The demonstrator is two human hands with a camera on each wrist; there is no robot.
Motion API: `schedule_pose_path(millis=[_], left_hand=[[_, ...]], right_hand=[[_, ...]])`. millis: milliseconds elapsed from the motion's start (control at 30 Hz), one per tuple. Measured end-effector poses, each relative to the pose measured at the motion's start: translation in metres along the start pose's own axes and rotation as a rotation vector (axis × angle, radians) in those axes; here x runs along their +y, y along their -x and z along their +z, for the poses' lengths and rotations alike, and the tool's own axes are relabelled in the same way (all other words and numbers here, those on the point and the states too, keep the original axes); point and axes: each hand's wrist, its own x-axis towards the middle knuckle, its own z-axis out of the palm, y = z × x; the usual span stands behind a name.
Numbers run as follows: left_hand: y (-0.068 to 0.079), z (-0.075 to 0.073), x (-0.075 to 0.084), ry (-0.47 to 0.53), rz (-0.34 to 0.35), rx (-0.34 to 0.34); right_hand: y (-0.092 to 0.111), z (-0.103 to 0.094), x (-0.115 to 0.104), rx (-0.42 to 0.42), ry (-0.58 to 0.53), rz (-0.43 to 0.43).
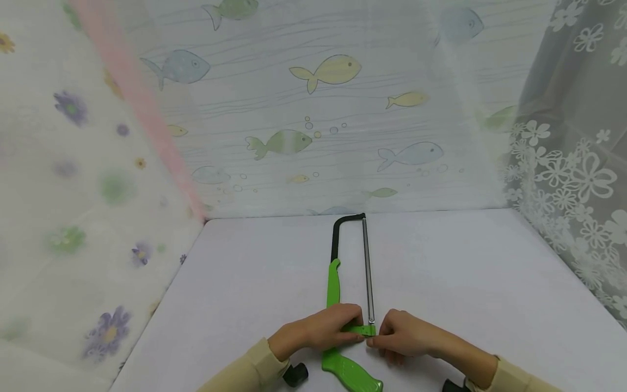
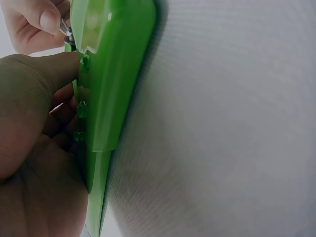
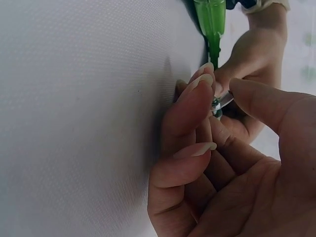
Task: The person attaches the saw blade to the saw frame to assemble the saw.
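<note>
A hacksaw [image 1: 333,283] lies on the white table, with a green handle [image 1: 354,373], a black bent front frame and a grey blade [image 1: 368,272] running along its right side. My left hand [image 1: 327,326] grips the green frame just above the handle, thumb and fingers about the short arm at the blade's near end. At that end, my right hand [image 1: 409,333] pinches a small metal wing nut [image 3: 226,100] between thumb and fingers. Its other fingers are curled, close to the table. In the left wrist view, the green frame [image 2: 116,74] partly hides the fingers.
The white tabletop [image 1: 245,261] extends around the saw. A fish-print curtain [image 1: 294,109] hangs behind it, a flower-print sheet [image 1: 73,218] at the left, and lace [image 1: 583,179] at the right. Dark wrist devices [image 1: 296,375] sit near the cuffs.
</note>
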Motion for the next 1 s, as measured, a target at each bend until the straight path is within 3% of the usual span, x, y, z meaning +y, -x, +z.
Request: schedule_pose_path(millis=[700,1000], left_hand=[[0.000,0.000,0.002,-0.007,-0.006,0.011],[0.000,-0.001,0.003,0.000,-0.004,0.005]], right_hand=[[0.005,-0.008,0.010,0.022,0.045,-0.041],[0.003,-0.008,0.009,-0.024,-0.002,-0.058]])
